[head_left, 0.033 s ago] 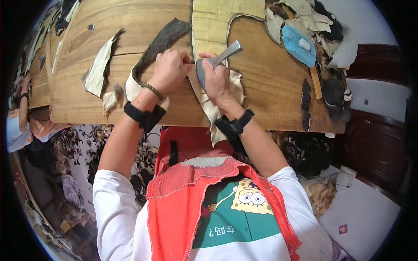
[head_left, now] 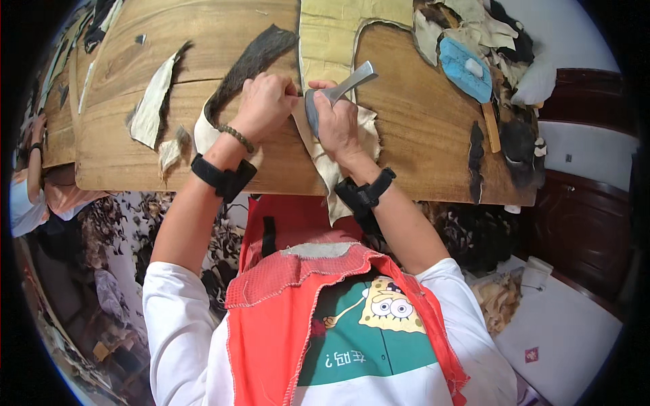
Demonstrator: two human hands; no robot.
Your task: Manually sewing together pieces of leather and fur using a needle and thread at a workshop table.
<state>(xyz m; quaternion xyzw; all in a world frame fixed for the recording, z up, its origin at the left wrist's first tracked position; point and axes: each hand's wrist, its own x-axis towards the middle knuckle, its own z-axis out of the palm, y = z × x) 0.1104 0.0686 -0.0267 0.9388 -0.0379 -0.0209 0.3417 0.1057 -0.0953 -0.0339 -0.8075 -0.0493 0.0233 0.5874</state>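
Observation:
My left hand [head_left: 265,101] is closed in a pinch at the edge of a pelt strip [head_left: 261,54], which has dark fur on one part and a pale skin side on another. Close beside it, my right hand [head_left: 338,128] wraps round a metal tool with a rounded grey body and a silver flared end [head_left: 357,76] that points up and right. Under and between the hands lies pale hide [head_left: 330,174], its narrow tip hanging over the table's near edge. A yellow sheet [head_left: 332,30] stretches away beyond them. What the left fingertips touch is partly hidden.
Cut fur scraps [head_left: 154,111] lie left on the wooden table [head_left: 420,149]. At right are a blue paddle-shaped brush or board [head_left: 466,71] with a wooden handle, dark fur pieces [head_left: 520,155] and piled hide offcuts. Another person's arm [head_left: 37,149] is at far left.

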